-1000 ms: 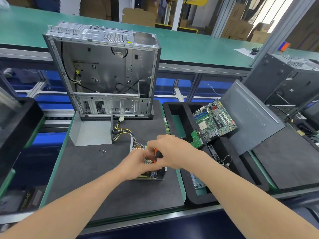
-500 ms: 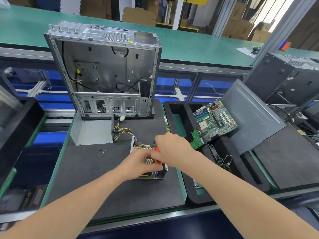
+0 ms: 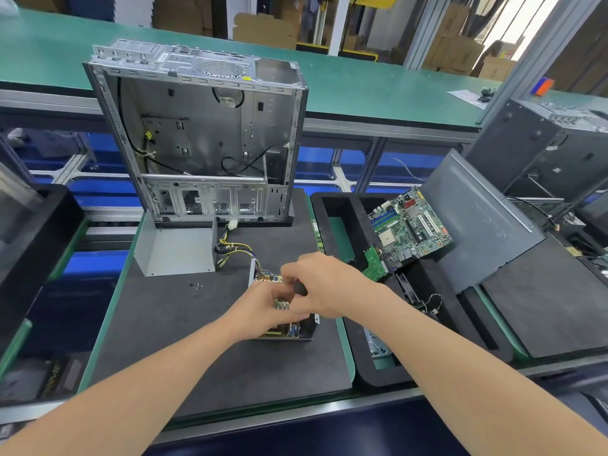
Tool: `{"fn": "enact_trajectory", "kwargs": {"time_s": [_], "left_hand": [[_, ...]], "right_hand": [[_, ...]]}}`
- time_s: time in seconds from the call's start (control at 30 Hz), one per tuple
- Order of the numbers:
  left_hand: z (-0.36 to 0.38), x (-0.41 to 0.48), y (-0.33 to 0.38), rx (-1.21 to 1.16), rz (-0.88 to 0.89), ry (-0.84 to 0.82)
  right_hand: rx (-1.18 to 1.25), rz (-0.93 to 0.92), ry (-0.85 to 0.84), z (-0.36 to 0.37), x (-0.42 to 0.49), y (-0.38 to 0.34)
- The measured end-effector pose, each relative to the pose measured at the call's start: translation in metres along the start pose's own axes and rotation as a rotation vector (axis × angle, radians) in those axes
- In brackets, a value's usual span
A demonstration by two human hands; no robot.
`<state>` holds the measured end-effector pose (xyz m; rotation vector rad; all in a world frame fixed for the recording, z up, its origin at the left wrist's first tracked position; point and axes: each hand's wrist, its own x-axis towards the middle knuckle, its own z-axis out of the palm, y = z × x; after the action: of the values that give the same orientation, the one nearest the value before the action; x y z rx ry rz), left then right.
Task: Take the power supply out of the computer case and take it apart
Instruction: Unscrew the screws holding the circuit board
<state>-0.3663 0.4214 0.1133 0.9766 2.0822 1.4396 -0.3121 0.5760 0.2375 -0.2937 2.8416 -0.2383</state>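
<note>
Both forearms are bare along all their visible length. The left hand [image 3: 260, 307] and right hand [image 3: 329, 284] are bare too, skin uncovered.

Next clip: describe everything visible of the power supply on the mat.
The power supply lies flat on the dark mat in front of the upright computer case, its cover off: an open grey metal tray showing a circuit board with packed components. A bundle of yellow, black and coloured wires runs from its far end to a white connector near the case. The left hand grips it from above; the right hand holds a dark-handled screwdriver over it.
</note>
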Motion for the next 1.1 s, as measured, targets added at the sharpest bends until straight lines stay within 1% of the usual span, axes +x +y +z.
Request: {"fn": "enact_trajectory", "kwargs": {"time_s": [0.07,0.13,0.2,0.27,0.3,0.4,0.47,0.6,0.7,0.77,0.87,0.93,1.0,1.1], "left_hand": [[0.0,0.0,0.0,0.002,0.017,-0.008],[0.001,0.0,-0.003,-0.018,0.013,-0.007],[0.002,0.0,-0.004,-0.035,-0.008,0.012],[0.002,0.0,-0.003,-0.049,0.005,0.026],[0.002,-0.001,-0.001,-0.053,0.001,0.026],[0.001,0.0,-0.001,-0.031,0.01,0.012],[0.0,0.0,-0.002,0.005,-0.037,-0.001],[-0.002,0.001,-0.003,0.046,-0.061,-0.009],[-0.002,0.0,-0.001,0.05,-0.055,0.006],[-0.001,-0.001,0.001,0.051,-0.056,0.015],[0.0,-0.001,0.002,0.028,-0.041,0.012],[0.001,0.0,0.001,0.032,-0.023,0.011],[0.0,0.001,0.0,0.034,-0.042,0.011],[-0.003,-0.001,0.003,0.033,-0.078,-0.01]], "right_hand": [[-0.021,-0.014,0.055,0.002,-0.002,-0.001],[-0.106,0.015,0.129,0.005,-0.003,-0.003],[-0.236,0.096,0.219,0.007,-0.002,-0.004],[-0.286,0.179,0.27,0.009,0.0,-0.006],[-0.27,0.203,0.264,0.01,0.001,-0.007],[-0.15,0.227,0.163,0.011,0.004,-0.006],[-0.091,0.212,0.116,0.009,0.005,-0.005],[0.005,0.143,0.049,0.005,0.003,0.0],[0.063,0.043,0.019,0.004,0.001,0.002],[0.054,-0.003,0.024,0.004,0.0,0.002],[0.027,-0.016,0.062,0.005,-0.002,0.002],[-0.065,0.008,0.135,0.008,-0.003,0.001],[-0.147,0.05,0.21,0.013,-0.002,-0.001],[-0.073,0.088,0.205,0.014,0.0,-0.002]]}}
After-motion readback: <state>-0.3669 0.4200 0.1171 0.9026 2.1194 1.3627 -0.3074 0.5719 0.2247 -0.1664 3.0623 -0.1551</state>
